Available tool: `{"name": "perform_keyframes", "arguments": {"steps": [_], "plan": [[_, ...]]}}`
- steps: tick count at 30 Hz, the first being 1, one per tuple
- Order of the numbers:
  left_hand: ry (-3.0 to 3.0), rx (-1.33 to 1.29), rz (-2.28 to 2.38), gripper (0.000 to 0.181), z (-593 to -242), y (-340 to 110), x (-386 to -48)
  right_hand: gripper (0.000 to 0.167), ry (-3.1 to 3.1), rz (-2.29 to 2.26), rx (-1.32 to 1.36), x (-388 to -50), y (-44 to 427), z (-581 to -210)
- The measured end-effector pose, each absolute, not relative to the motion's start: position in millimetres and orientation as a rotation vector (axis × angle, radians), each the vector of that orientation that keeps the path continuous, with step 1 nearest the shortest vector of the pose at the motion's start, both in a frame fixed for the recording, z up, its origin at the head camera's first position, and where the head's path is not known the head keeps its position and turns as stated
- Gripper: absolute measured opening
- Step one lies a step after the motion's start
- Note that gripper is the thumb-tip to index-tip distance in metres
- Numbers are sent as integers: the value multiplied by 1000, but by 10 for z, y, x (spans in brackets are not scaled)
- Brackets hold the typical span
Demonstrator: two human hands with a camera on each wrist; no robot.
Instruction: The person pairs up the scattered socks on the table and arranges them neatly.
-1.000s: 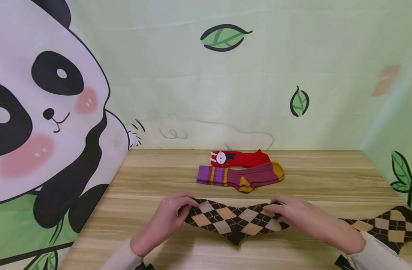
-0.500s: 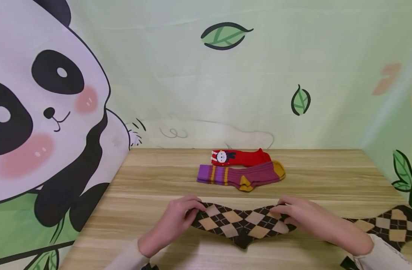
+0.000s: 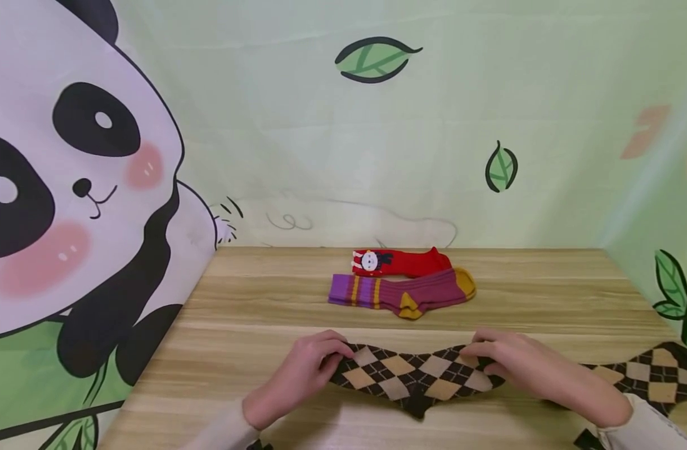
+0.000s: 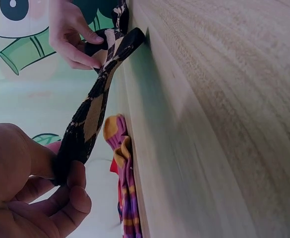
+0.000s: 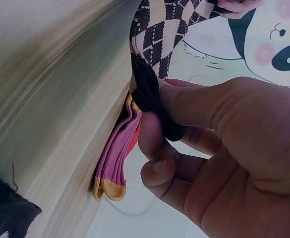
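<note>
An argyle sock (image 3: 402, 375) in black, tan and grey is stretched sideways between both hands, its black heel sagging toward the table. My left hand (image 3: 306, 369) pinches its left end between thumb and fingers. At the other end, my right hand (image 3: 517, 362) pinches the black toe, seen close up in the right wrist view as a dark bunched tip (image 5: 154, 99). In the left wrist view the sock (image 4: 92, 111) hangs edge-on, apart from the tabletop. A second argyle sock (image 3: 649, 375) lies at the right, partly hidden behind my right forearm.
Purple socks (image 3: 388, 294) with mustard toes and heels lie at the back middle of the wooden table (image 3: 253, 294). Just behind them is a red sock (image 3: 413, 264) with a white animal face. A panda-printed cloth (image 3: 264, 125) stands behind the table.
Both hands have drifted right and slightly toward me, carrying the stretched argyle sock along. Their hold on its ends looks the same, and the other socks have stayed put.
</note>
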State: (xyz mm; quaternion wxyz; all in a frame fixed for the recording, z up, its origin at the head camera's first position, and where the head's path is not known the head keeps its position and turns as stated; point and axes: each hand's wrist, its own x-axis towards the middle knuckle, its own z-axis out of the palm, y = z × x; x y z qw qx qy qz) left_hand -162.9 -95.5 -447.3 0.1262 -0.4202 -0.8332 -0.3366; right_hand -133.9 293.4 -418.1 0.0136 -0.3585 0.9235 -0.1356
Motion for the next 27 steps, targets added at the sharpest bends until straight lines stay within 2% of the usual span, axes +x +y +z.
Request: {"name": "perform_keyframes", "arguments": {"steps": [27], "plan": [[-2655, -1314, -817, 23, -4596, -886, -1645, 41, 2843, -432, -1113, -1382, 3010, -4271]]}}
